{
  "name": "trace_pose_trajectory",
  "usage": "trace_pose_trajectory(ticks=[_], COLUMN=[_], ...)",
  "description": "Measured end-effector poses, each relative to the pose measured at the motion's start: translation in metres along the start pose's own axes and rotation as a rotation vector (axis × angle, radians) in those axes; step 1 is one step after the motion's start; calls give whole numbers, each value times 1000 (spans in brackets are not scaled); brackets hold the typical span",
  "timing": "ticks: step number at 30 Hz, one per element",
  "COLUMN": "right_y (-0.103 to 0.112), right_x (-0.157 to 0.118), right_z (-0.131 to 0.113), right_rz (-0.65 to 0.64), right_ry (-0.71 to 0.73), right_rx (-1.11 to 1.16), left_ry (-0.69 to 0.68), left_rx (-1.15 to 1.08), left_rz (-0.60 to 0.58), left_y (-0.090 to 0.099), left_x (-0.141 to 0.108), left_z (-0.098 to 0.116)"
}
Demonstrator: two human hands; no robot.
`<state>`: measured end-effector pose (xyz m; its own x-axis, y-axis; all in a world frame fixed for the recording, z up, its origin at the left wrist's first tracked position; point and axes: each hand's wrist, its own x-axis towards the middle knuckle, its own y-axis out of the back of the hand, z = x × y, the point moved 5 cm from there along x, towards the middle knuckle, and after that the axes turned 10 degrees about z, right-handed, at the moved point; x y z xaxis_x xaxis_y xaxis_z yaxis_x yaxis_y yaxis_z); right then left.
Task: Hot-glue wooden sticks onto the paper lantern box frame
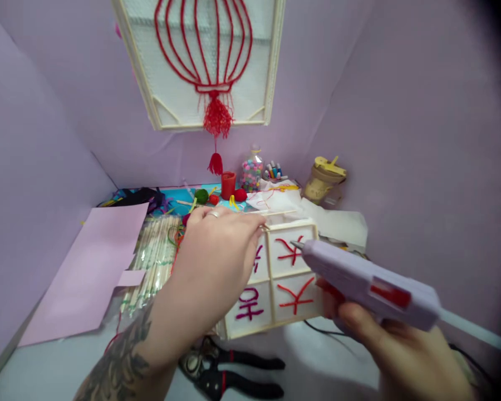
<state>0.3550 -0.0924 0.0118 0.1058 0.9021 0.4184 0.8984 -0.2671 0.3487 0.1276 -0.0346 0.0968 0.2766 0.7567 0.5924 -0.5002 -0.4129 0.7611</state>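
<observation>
My right hand (384, 334) is wrapped round a lilac glue gun (359, 278) with a red trigger and a white glue stick at its back. The gun's metal nozzle points left, over the upper right part of a white framed panel (294, 278). Wooden strips divide the panel into sections bearing red and purple characters. Above the panel's upper left part is my left hand (221, 245), palm down, its fingers pressed together near the top of the centre strip. A thin stick end shows at its fingertips.
Black-handled cutters (242, 373) lie in front. Bundled sticks (154, 256) and a pink sheet (87, 267) are on the left. Behind stand a red cup (228, 185), a bead jar (251, 170) and a lidded cup (323, 181). A lantern picture (209, 61) hangs above.
</observation>
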Motion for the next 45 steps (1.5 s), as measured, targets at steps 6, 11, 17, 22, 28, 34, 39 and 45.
trace_pose_trajectory(ticks=[6, 11, 17, 22, 28, 34, 39, 45], right_y=[-22, -23, -31, -32, -31, -32, -31, -31], right_x=[13, 10, 19, 21, 24, 23, 22, 24], right_z=[-19, -21, -40, -43, -45, -38, -36, -39], right_rz=[-55, -80, -90, -101, -104, -121, -144, -119], right_ry=[49, 64, 134, 165, 203, 128, 118, 137], right_rx=[-31, -47, -90, -120, -135, -126, -151, -164], left_ry=[-53, -61, -47, -44, -51, -42, -39, -42], left_rx=[-2, 12, -2, -12, -32, -32, -33, -34], left_rz=[28, 16, 33, 45, 69, 67, 63, 67], left_y=[1, 0, 0, 0, 0, -1, -1, -1], left_x=[-7, -6, -6, -8, -8, -8, -8, -8], left_z=[4, 5, 6, 5, 6, 6, 6, 5])
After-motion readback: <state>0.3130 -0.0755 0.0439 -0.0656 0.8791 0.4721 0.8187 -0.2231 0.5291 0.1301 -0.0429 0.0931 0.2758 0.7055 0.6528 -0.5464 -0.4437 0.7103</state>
